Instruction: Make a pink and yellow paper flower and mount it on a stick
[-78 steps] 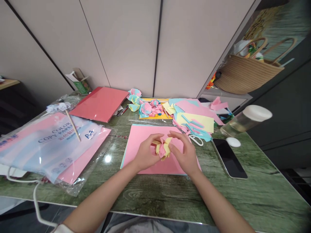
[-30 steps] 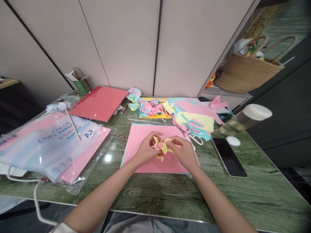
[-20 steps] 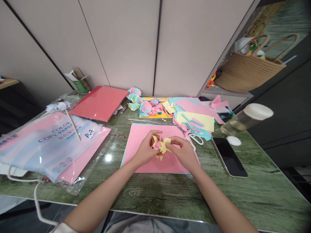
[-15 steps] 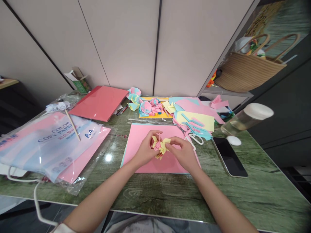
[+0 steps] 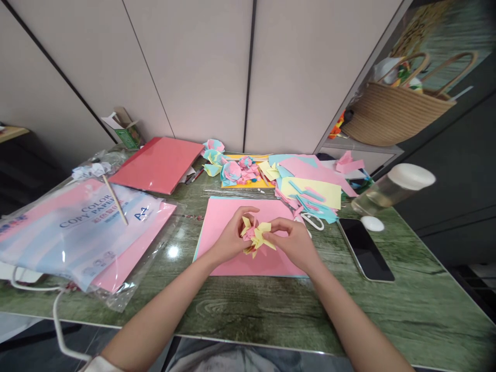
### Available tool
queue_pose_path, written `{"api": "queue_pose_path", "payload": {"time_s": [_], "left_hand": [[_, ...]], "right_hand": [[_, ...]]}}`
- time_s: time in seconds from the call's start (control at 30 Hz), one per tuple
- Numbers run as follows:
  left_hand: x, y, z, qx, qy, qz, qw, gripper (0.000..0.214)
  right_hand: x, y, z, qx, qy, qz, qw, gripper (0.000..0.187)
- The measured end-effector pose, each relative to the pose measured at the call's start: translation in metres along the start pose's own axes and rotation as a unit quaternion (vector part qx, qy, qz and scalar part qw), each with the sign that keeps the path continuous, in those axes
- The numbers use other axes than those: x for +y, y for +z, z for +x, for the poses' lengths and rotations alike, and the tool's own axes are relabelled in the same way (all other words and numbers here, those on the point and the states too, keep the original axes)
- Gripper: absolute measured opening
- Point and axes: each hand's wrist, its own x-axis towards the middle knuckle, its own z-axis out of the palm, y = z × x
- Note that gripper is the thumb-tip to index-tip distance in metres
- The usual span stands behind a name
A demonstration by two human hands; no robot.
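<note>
A folded paper flower [image 5: 256, 236] in yellow and pink is held between my two hands, above a stack of pink paper [image 5: 228, 263]. My left hand [image 5: 233, 235] curls around its left side, fingers closed on it. With thumb and forefinger, my right hand [image 5: 293, 241] pinches a yellow petal on the right side. The fingertips partly hide the flower's underside. White-handled scissors [image 5: 313, 221] lie just past my right hand, their blades partly covered by paper scraps.
A phone [image 5: 366, 250], a white lid [image 5: 372, 223] and a clear bottle [image 5: 391, 188] stand or lie at the right. Paper scraps [image 5: 313, 191] and finished paper flowers [image 5: 231, 172] are at the back. On the left are a bag of copy paper [image 5: 89, 227] and a red folder [image 5: 158, 164].
The paper flower has turned slightly in my hands, its yellow petals sitting a little differently. My right hand has shifted marginally; everything else stays in place.
</note>
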Motion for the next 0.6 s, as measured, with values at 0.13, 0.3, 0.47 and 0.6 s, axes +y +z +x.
{"api": "queue_pose_path", "payload": {"time_s": [0.13, 0.3, 0.47, 0.6], "left_hand": [[-0.0018, 0.0023, 0.0002, 0.016, 0.005, 0.003, 1.0, 0.065], [-0.0035, 0.0061, -0.0001, 0.049, 0.008, 0.022, 0.999, 0.057], [-0.004, 0.0053, 0.0001, 0.04, 0.02, 0.019, 0.999, 0.06], [-0.0029, 0.0003, 0.0001, 0.001, 0.008, 0.002, 1.0, 0.062]], "right_hand": [[0.0018, 0.0028, -0.0008, 0.02, 0.009, -0.007, 1.0, 0.01], [0.0021, 0.0076, -0.0031, 0.057, -0.008, -0.045, 0.997, 0.009], [0.0015, 0.0052, -0.0013, 0.06, 0.002, -0.045, 0.997, 0.008], [0.004, 0.0018, 0.0014, 0.02, 0.005, 0.021, 1.0, 0.01]]}}
